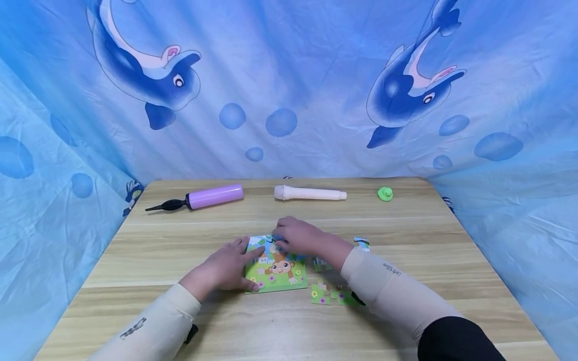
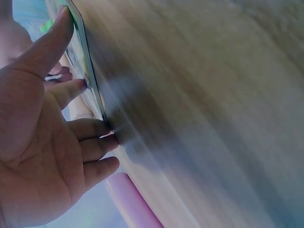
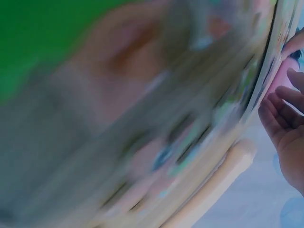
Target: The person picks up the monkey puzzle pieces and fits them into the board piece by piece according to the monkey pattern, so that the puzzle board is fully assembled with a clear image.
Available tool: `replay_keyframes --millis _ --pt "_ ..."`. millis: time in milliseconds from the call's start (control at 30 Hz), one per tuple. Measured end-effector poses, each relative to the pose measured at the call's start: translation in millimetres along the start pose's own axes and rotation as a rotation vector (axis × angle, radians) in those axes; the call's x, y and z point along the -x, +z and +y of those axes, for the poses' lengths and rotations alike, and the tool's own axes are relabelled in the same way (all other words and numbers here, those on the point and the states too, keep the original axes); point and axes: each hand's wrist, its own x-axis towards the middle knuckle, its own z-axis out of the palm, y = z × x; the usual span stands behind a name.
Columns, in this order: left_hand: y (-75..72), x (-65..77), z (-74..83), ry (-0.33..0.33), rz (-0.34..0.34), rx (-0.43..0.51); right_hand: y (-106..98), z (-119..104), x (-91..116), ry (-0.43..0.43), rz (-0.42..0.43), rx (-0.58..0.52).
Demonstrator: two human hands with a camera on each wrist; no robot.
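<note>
A jigsaw puzzle (image 1: 281,278) with a cartoon monkey on a green and blue background lies flat in its tray at the middle of the table. My left hand (image 1: 228,266) rests along its left side, thumb and fingers spread; in the left wrist view its fingertips touch the tray edge. Over the puzzle's top right part is my right hand (image 1: 298,235), fingers bent down onto it. Whether those fingers pinch a piece is hidden. Loose puzzle pieces (image 1: 321,295) lie just right of the tray, partly covered by the right forearm.
Along the table's far side lie a purple hand pump (image 1: 215,196) with a black nozzle, a white toy microphone (image 1: 311,193) and a green rubber duck (image 1: 385,194). Another puzzle piece (image 1: 362,243) sits beyond the right forearm. A blue dolphin-print curtain (image 1: 325,75) surrounds the table.
</note>
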Motion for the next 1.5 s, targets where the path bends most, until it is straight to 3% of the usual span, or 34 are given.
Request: replay_keyframes --millis 167,400,667,867,1100,1500 --pt "-0.3 0.1 1.4 -0.008 -0.004 0.005 -4 24 24 0.077 0.049 -0.005" --pt "-0.1 1.0 2.0 -0.015 -0.012 0.018 -14 56 59 0.137 0.053 -0.006" --pt "0.2 -0.1 3.1 -0.010 -0.019 0.022 -23 83 105 0.247 -0.076 -0.048" --pt "-0.4 -0.5 1.7 -0.017 -0.015 0.016 -22 97 130 0.376 -0.193 -0.109" --pt "0.0 -1.1 0.9 -0.014 -0.010 0.010 -17 103 138 0.427 -0.223 -0.083" --pt "2.2 -3.1 1.1 -0.014 -0.009 0.009 -16 94 129 0.323 -0.166 -0.010"
